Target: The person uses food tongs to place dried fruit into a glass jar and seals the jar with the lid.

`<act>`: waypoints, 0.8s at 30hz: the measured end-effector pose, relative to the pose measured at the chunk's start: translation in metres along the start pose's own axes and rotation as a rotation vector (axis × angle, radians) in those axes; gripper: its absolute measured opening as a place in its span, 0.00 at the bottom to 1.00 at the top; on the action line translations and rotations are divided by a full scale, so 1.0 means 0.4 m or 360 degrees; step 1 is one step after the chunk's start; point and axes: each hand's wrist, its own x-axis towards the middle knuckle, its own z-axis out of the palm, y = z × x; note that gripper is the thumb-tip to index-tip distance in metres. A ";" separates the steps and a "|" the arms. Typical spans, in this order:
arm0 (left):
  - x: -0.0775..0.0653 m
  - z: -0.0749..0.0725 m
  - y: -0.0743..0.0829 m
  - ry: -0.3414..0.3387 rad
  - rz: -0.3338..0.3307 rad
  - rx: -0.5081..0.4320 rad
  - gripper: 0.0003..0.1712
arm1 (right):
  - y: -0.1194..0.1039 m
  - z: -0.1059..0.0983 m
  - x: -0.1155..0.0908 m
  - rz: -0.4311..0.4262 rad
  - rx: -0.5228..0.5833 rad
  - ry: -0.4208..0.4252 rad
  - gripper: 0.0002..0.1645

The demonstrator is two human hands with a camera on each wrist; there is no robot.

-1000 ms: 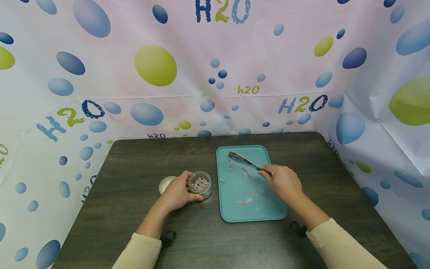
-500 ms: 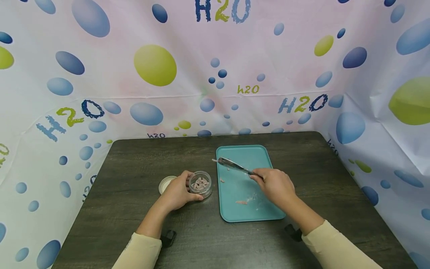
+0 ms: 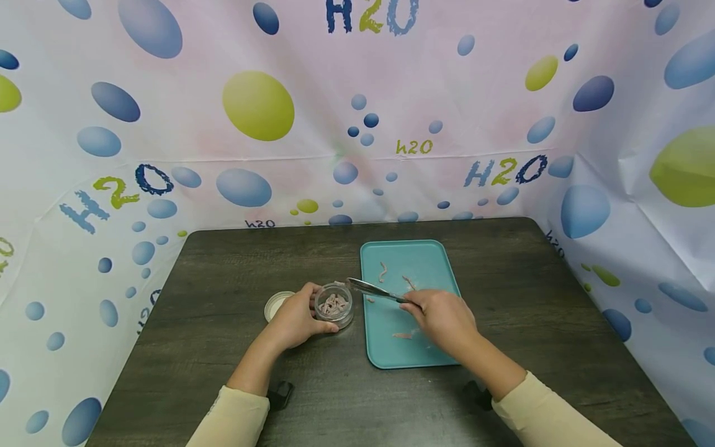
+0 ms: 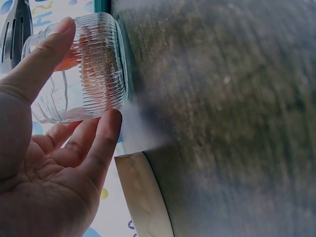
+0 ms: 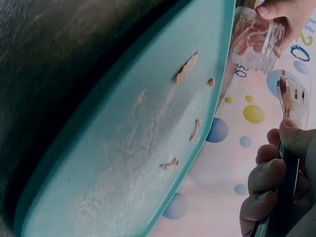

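My left hand (image 3: 295, 321) holds a clear glass jar (image 3: 344, 320) upright on the table, thumb in front and fingers behind. Pale pinkish strips (image 3: 333, 305) lie inside it. In my right hand (image 3: 447, 318) I grip metal tongs (image 3: 375, 290) over a teal tray (image 3: 427, 264). Their slotted tip, also in the right wrist view as tongs (image 5: 292, 94), reaches the jar's right rim, with a small pale strip (image 3: 339, 284) at the end. Several similar pieces lie on the tray, among them a strip (image 3: 382, 272) and a flat piece (image 3: 402, 336).
A pale round lid (image 3: 275, 303) lies on the dark wooden table (image 3: 240, 267), left of the jar and partly behind my left hand. Whitish residue (image 5: 133, 143) marks the tray. A dotted backdrop (image 3: 313, 124) rises behind and beside the table.
My right hand has moved the tongs left and slightly nearer, from the tray's far part to the jar's rim, carrying a pale strip along. The left hand and jar have stayed in place.
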 end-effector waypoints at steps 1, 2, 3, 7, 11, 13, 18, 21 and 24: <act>0.000 0.000 0.001 -0.0001 -0.0003 -0.0004 0.51 | -0.002 0.002 0.000 -0.0006 -0.0001 -0.0003 0.10; 0.000 0.000 0.001 -0.0003 -0.0007 -0.0009 0.51 | -0.004 0.005 -0.001 -0.0016 0.0000 -0.0005 0.09; 0.000 0.001 0.001 -0.0005 -0.0012 -0.0014 0.51 | -0.006 0.007 -0.001 -0.0023 0.0000 -0.0005 0.09; 0.000 0.003 0.000 -0.0006 -0.0018 -0.0020 0.52 | -0.011 0.014 -0.003 -0.0067 0.0003 0.0009 0.09; 0.000 0.005 -0.002 -0.0007 -0.0019 -0.0009 0.52 | -0.015 0.020 -0.004 -0.0078 0.0015 0.0007 0.09; -0.001 0.004 -0.002 -0.0007 -0.0021 -0.0003 0.52 | -0.017 0.022 -0.003 -0.0064 0.0027 -0.0005 0.09; 0.000 0.003 0.000 -0.0011 -0.0030 -0.0011 0.51 | -0.020 0.022 -0.002 -0.0013 0.0057 -0.0040 0.12; 0.001 0.002 0.002 -0.0015 -0.0033 -0.0022 0.51 | -0.020 0.022 -0.001 0.0006 0.0062 -0.0045 0.14; 0.002 0.002 0.001 -0.0020 -0.0035 -0.0027 0.51 | -0.018 0.023 0.000 0.0020 0.0066 -0.0041 0.15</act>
